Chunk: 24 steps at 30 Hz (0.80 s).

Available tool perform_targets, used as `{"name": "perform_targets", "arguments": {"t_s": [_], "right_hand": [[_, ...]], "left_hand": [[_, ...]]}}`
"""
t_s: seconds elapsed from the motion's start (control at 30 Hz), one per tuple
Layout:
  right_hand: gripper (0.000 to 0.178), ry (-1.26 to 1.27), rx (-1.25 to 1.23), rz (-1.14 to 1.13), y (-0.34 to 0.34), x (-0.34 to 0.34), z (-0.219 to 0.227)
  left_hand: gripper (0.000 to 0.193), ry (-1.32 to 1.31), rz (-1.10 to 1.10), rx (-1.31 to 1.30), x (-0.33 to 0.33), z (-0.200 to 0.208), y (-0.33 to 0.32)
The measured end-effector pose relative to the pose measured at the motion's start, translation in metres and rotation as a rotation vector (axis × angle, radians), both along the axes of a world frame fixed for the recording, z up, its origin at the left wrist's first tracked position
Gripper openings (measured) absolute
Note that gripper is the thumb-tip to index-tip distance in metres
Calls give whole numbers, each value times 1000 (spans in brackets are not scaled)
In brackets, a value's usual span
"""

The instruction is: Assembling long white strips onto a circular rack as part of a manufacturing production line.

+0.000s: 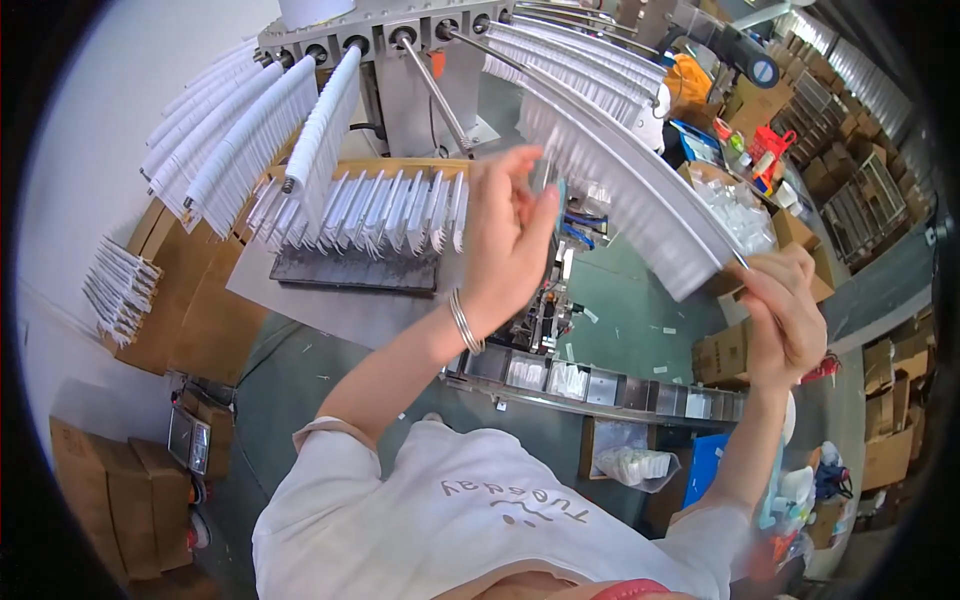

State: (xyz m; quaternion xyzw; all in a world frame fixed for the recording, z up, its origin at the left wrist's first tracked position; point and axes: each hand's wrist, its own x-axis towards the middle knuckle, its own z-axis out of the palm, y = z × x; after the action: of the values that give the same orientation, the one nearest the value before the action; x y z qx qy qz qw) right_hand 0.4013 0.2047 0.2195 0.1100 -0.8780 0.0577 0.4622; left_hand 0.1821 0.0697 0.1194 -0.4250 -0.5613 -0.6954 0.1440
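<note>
My right hand (785,315) is closed, thumb and fingers pinching the outer end of a long metal rod (739,257) that slants down from the machine head (385,38). A dense row of thin white pieces (635,215) hangs along this rod, slightly blurred. My left hand (510,235), with metal bangles at the wrist, is raised beside the inner part of that row. Its thumb and fingers are apart, and nothing shows between them. Just left of it, a bare metal rod (432,92) juts from the head. Other rods carry similar white rows (325,125).
Below the rods, white pieces stand in a slotted rack (365,205) on a table. A compartmented conveyor (605,388) crosses in front of me, with white pieces in some compartments. Cardboard boxes (120,490) stand at left; an open carton of clear bags (735,210) is at right.
</note>
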Motion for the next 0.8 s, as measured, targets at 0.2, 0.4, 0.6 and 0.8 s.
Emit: {"name": "perform_targets", "arguments": {"t_s": [0.2, 0.4, 0.6, 0.8], "right_hand": [[12, -62, 91, 11, 6, -77, 7], [12, -151, -254, 106, 8, -109, -4], [15, -166, -656, 263, 8, -121, -23], [26, -146, -744, 360, 9, -89, -34]], "left_hand": [[36, 2, -58, -104, 17, -11, -27], [35, -46, -40, -173, 11, -22, -53], [22, 13, -27, -167, 5, -18, -46], [12, 26, -24, -19, 0, 0, -24]]}}
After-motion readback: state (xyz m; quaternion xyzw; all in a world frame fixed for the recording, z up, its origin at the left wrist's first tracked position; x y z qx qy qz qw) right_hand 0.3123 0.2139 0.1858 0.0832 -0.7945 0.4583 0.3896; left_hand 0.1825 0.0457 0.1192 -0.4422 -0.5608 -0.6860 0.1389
